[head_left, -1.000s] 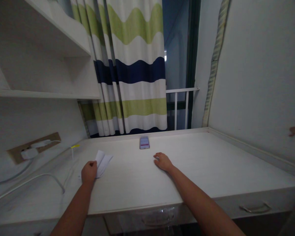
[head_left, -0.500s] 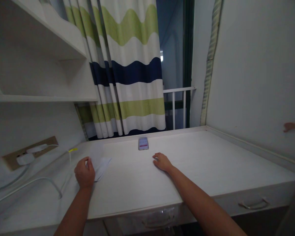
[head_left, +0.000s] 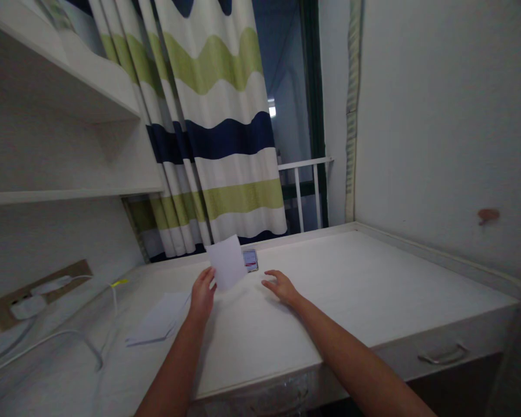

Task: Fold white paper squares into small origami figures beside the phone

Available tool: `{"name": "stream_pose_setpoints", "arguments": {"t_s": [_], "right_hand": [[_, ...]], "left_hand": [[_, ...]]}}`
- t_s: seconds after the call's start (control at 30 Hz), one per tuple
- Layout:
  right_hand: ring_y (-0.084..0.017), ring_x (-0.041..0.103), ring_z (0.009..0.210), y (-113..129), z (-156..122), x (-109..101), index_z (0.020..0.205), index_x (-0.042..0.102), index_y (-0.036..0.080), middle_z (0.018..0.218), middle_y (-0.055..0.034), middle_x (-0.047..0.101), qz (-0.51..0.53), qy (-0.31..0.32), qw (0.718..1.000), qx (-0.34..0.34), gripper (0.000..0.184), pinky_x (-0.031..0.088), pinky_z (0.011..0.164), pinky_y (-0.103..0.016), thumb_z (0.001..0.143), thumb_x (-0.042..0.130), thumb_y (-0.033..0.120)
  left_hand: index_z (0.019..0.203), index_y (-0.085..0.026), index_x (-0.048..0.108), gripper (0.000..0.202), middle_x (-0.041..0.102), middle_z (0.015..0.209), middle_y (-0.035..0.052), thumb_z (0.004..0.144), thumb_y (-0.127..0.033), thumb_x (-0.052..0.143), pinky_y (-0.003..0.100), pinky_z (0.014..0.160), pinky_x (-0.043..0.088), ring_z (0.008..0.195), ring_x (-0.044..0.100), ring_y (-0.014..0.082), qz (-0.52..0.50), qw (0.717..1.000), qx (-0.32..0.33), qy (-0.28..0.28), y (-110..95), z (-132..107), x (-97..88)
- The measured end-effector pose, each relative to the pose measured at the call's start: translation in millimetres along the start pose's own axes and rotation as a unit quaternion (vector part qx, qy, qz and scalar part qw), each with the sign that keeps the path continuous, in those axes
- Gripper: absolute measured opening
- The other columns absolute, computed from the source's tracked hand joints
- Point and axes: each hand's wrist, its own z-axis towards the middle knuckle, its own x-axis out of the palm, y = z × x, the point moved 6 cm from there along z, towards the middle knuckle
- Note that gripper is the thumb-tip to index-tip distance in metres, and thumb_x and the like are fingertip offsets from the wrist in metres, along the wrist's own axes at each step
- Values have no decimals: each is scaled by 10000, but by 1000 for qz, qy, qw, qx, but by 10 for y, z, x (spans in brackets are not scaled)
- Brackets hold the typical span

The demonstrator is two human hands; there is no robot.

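A sheet of white paper is raised above the desk, its left edge pinched in my left hand. The sheet covers part of a small phone-like device with a lit screen, lying near the desk's back edge. My right hand is over the desk just right of the sheet, thumb and fingers apart, holding nothing. To the left of my left forearm lies a stack of white paper, flat on the desk.
The white desk has a raised back and right rim and a drawer handle in front. At left are a power strip and a loose white cable. A shelf overhangs the left side; a striped curtain hangs behind.
My left hand has moved right from the paper stack, bringing a sheet of paper up with it. My right hand stays at about the same spot, its fingers a bit more spread. The view has shifted slightly.
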Motion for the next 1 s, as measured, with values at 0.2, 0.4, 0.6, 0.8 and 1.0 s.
{"name": "stream_pose_setpoints", "arguments": {"t_s": [0.2, 0.4, 0.6, 0.8, 1.0], "right_hand": [[-155, 578, 767, -94, 120, -39, 810, 586, 149, 855, -67, 624, 220, -32, 975, 15, 291, 444, 706, -285, 644, 583, 388], [-101, 498, 492, -87, 108, 18, 563, 501, 159, 498, 23, 517, 266, 20, 964, 15, 226, 393, 530, -241, 586, 602, 360], [-104, 488, 462, -117, 114, -42, 579, 500, 162, 484, 25, 505, 265, -8, 963, 38, 216, 350, 444, -219, 573, 581, 362], [-84, 433, 415, -191, 138, -75, 593, 497, 159, 455, 47, 470, 290, -38, 955, 49, 246, 343, 415, -215, 534, 596, 376], [-70, 397, 366, -203, 123, -51, 617, 480, 159, 400, 65, 451, 313, -23, 947, 70, 265, 333, 393, -211, 523, 609, 371]], "left_hand": [[784, -157, 612, 376, 632, 883, 80, 562, -461, 625, 247, 615, 434, 785, 579, 162, -136, 987, -65, 50, 327, -144, 589], [674, -153, 625, 247, 624, 717, 39, 562, -373, 621, 252, 619, 429, 710, 558, 149, -41, 999, -13, 16, 478, -135, 498], [684, -141, 597, 277, 601, 643, 28, 553, -384, 616, 234, 506, 418, 575, 538, 129, -61, 998, -5, 26, 381, -171, 564], [733, -156, 537, 359, 593, 564, 1, 514, -421, 642, 243, 464, 431, 500, 550, 136, -89, 992, -50, 81, 352, -262, 673], [766, -149, 520, 418, 587, 507, -12, 484, -416, 675, 205, 400, 378, 428, 521, 119, -77, 990, -59, 103, 364, -275, 715]]}}
